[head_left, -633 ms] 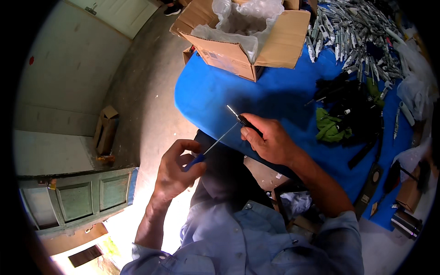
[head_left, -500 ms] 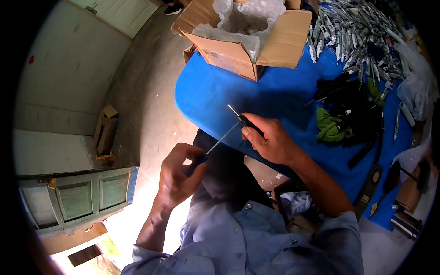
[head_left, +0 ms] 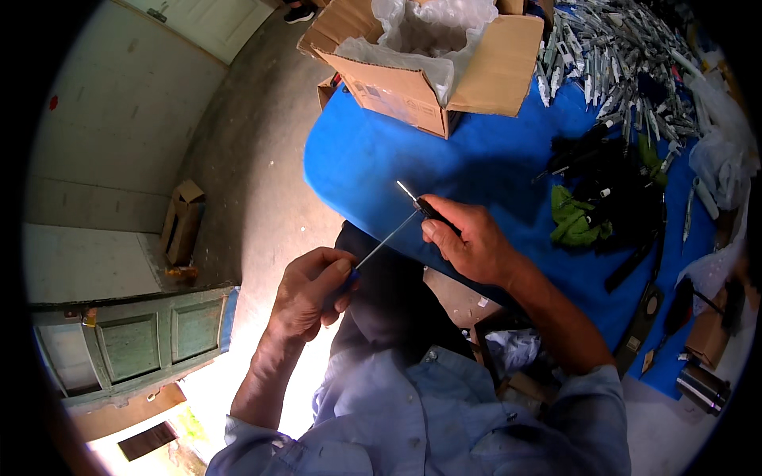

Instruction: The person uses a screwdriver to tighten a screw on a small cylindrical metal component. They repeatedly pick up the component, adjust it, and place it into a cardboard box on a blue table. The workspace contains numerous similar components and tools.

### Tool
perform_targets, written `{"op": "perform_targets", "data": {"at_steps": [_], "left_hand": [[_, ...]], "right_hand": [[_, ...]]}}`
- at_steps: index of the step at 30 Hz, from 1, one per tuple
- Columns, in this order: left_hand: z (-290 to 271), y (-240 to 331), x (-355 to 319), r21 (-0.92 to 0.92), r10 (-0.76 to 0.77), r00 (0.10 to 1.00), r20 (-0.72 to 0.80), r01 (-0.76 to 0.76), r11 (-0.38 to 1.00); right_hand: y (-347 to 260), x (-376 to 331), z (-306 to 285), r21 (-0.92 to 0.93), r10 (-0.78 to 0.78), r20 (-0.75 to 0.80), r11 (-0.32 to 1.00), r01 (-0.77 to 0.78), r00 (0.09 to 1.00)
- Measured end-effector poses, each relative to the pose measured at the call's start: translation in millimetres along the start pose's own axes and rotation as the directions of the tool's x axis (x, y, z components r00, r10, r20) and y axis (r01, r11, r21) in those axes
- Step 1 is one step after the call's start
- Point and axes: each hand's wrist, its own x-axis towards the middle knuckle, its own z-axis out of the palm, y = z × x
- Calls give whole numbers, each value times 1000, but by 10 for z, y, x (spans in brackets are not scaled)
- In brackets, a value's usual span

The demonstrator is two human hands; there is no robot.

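My left hand [head_left: 311,292] is closed round the dark blue handle of a screwdriver [head_left: 386,241], whose thin metal shaft slants up and to the right. Its tip meets a small black part [head_left: 429,210] pinched between the thumb and fingers of my right hand [head_left: 474,246]. A short, bright metal rod sticks out of that part toward the upper left; I cannot make out what kind of part it is. Both hands are over my lap, at the near edge of the blue-covered table [head_left: 373,166].
An open cardboard box [head_left: 397,94] lined with clear plastic stands at the table's far side. To its right lies a big heap of grey pen-like pieces [head_left: 615,67]. Nearer are black items with a green cloth [head_left: 575,218], and a metal cylinder [head_left: 702,389] by the right edge.
The fingers of my left hand have shifted round the screwdriver handle and the wrist has turned. My right hand has stayed almost still, holding the black part.
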Motion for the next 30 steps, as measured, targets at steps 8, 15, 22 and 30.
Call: {"op": "perform_targets", "data": {"at_steps": [8, 15, 22, 30], "left_hand": [[8, -33, -41, 394, 302, 951, 64, -302, 868], [86, -164, -103, 770, 742, 615, 269, -600, 218], [31, 19, -49, 245, 179, 984, -20, -169, 955], [-19, 23, -43, 236, 170, 984, 47, -177, 955]], "right_hand": [[53, -7, -28, 75, 61, 38, 995, -63, 997], [129, 2, -45, -21, -12, 24, 1000, 13, 1000], [-6, -1, -78, 38, 67, 76, 997, -70, 995], [38, 6, -71, 23, 60, 78, 998, -62, 995]]}}
